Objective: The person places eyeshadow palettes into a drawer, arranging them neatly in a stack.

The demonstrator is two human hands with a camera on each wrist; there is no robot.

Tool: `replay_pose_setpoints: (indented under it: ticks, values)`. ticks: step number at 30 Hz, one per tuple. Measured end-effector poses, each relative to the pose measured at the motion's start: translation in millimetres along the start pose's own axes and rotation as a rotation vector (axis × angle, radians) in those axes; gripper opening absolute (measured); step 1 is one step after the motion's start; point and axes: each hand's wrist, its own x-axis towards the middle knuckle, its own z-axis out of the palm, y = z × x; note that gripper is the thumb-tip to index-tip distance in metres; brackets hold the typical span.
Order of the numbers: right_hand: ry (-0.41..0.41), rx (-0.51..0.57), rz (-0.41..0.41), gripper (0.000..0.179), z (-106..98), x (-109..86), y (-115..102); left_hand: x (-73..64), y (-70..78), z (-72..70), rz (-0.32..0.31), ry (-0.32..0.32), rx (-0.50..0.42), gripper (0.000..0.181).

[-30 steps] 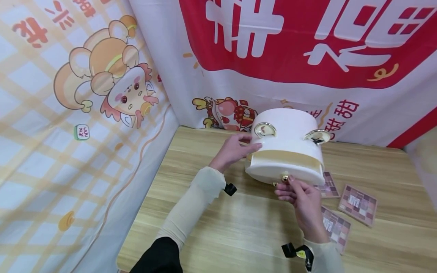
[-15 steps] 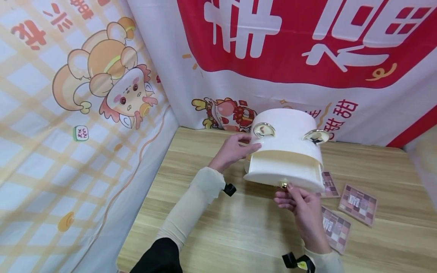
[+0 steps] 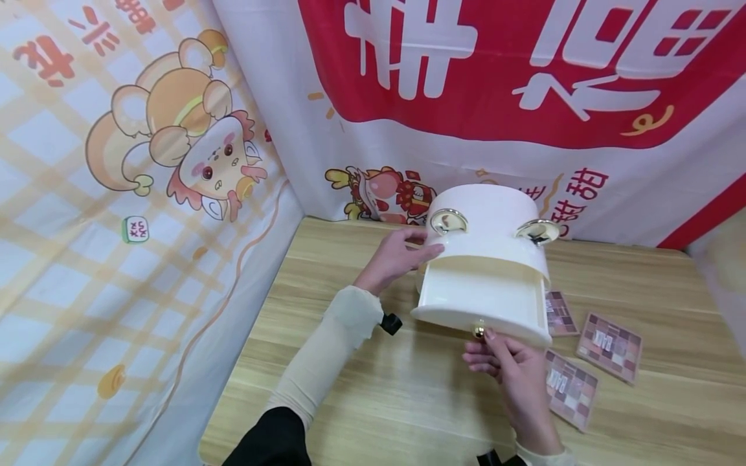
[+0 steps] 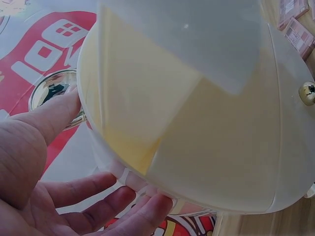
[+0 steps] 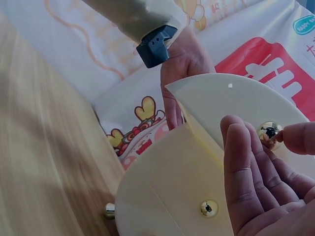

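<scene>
A white rounded drawer box with two gold-rimmed round ornaments stands at the back of the table. Its upper drawer is pulled well out, and the inside I can see is bare. Between thumb and fingertips, my right hand pinches the gold drawer knob. My left hand rests against the box's left side. In the left wrist view its thumb touches near the rim, with the other fingers extended along the curved wall. A second gold knob sits on the closed lower drawer front.
Three eyeshadow palettes lie on the wooden table to the right of the box: one farthest right, one nearer, one partly behind the drawer. Printed cloth hangs behind and at the left.
My right hand has drawn the upper drawer farther out toward me, showing more of its inside. My left hand has stayed at the box's side.
</scene>
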Motion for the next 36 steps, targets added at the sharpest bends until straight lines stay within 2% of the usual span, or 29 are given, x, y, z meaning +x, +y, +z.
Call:
replay_pose_setpoints:
  ticks: [12,20,26,36]
  values:
    - [0.02,0.02,-0.013,0.035,0.3,-8.6,6.9,-0.3,-1.4,-0.7,0.007,0.013,-0.016,0.069]
    - [-0.006,0.09,-0.053,0.029,-2.8,-9.9,5.9,1.2,-2.3,0.7,0.017,0.009,-0.009,0.069]
    - [0.0,0.115,-0.042,0.025,-4.1,-9.9,4.2,2.5,-2.0,0.4,0.01,-0.001,-0.009,0.067]
    - [0.002,0.081,-0.014,0.026,-8.2,-10.7,7.6,1.8,-2.1,1.7,0.003,0.006,0.003,0.07]
